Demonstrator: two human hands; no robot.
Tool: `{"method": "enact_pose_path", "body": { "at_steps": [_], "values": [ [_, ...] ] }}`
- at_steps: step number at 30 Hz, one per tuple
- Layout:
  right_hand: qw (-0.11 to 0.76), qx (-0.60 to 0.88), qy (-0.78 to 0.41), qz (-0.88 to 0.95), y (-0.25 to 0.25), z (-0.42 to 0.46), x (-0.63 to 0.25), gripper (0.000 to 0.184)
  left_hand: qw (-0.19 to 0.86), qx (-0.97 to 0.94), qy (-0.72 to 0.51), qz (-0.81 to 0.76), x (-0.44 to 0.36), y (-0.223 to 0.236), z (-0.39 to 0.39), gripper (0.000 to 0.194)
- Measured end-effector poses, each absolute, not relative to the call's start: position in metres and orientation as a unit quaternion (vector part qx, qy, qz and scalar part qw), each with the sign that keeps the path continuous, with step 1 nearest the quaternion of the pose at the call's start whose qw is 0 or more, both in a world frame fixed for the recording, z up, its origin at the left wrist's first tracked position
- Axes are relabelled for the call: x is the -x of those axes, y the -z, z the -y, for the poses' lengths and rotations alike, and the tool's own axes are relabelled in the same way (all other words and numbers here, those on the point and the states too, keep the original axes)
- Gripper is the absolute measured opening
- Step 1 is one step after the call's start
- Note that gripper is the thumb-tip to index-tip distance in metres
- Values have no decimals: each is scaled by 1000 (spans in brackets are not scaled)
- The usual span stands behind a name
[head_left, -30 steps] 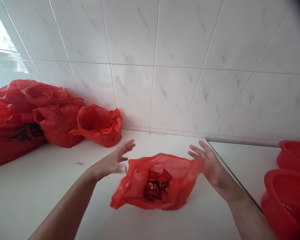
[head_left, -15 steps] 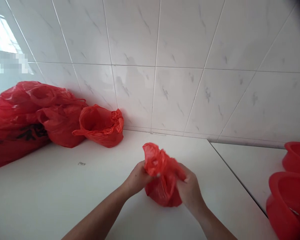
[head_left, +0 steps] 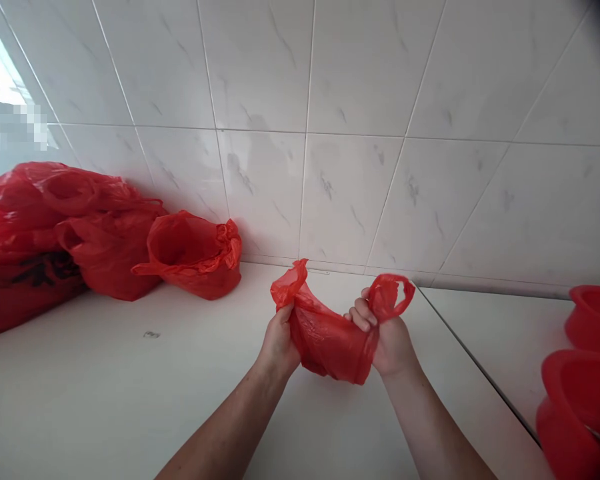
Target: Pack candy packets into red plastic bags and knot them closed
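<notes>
A thin red plastic bag (head_left: 333,343) is stretched between my two hands above the white tabletop. My left hand (head_left: 280,340) grips its left side, thumb on top, with a crumpled handle sticking up above the thumb. The fingers of my right hand (head_left: 380,330) are curled round the right side, and a looped handle stands up over that fist. The bag's front wall faces me, so the small dark red packets seen inside it earlier are hidden.
On the left, several red plastic bags (head_left: 115,250) stand against the tiled wall, the nearest an open-topped red bag (head_left: 200,273). Two red plastic baskets (head_left: 570,413) sit at the right, past a dark seam (head_left: 480,363) in the tabletop. A small mark (head_left: 151,335) shows on the table.
My hands were apart beside the spread bag, then closed on it and bunched its top together. Now they hold it pulled wider, with its handles sticking up.
</notes>
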State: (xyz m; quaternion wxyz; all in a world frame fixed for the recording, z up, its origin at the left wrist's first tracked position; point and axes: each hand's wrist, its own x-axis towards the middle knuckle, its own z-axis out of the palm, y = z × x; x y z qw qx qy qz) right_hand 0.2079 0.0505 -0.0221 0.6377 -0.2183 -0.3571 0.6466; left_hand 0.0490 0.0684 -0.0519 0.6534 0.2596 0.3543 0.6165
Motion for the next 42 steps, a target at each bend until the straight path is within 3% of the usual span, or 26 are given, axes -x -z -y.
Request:
{"method": "enact_pose_path", "body": {
  "at_steps": [3, 7, 8, 13, 17, 21, 22, 25, 28, 30, 32, 36, 38, 40, 42],
  "values": [
    [561, 300, -588, 499, 21, -42, -203, 19, 692, -160, -614, -345, -51, 58, -70, 14],
    [438, 415, -566, 562, 22, -35, -189, 62, 699, -148, -612, -339, -50, 56, -64, 15],
    [422, 426, -568, 564, 23, -34, -185, 65, 703, -172, -606, -331, -50, 55, -61, 16],
    [395, 405, -582, 584, 27, -34, -175, 24, 670, -373, -550, -330, -54, 51, -52, 14],
    [427, 466, -570, 525, 34, -41, -178, 8, 615, -481, -499, -376, -52, 53, -48, 23],
    [462, 523, -517, 496, 45, -50, -181, 25, 625, -547, -457, -318, -48, 50, -41, 60],
    [460, 527, -501, 509, 45, -50, -182, 26, 623, -552, -458, -311, -48, 50, -40, 62],
    [420, 511, -481, 576, 42, -46, -183, 21, 613, -543, -470, -328, -49, 53, -41, 31],
    [377, 430, -531, 625, 34, -40, -190, 25, 613, -510, -468, -382, -49, 58, -47, 51],
    [358, 360, -576, 640, 30, -37, -197, 37, 619, -476, -473, -409, -47, 61, -51, 51],
    [350, 331, -589, 648, 27, -36, -202, 37, 633, -450, -485, -403, -45, 61, -53, 46],
    [367, 388, -568, 626, 30, -37, -199, 30, 653, -433, -493, -379, -44, 56, -52, 44],
    [387, 433, -542, 607, 34, -38, -192, 37, 647, -435, -496, -382, -45, 53, -50, 43],
    [410, 503, -479, 592, 40, -40, -185, 40, 634, -456, -500, -374, -46, 49, -47, 42],
    [420, 569, -403, 582, 47, -43, -181, 28, 620, -491, -498, -357, -48, 46, -44, 40]
  ]
}}
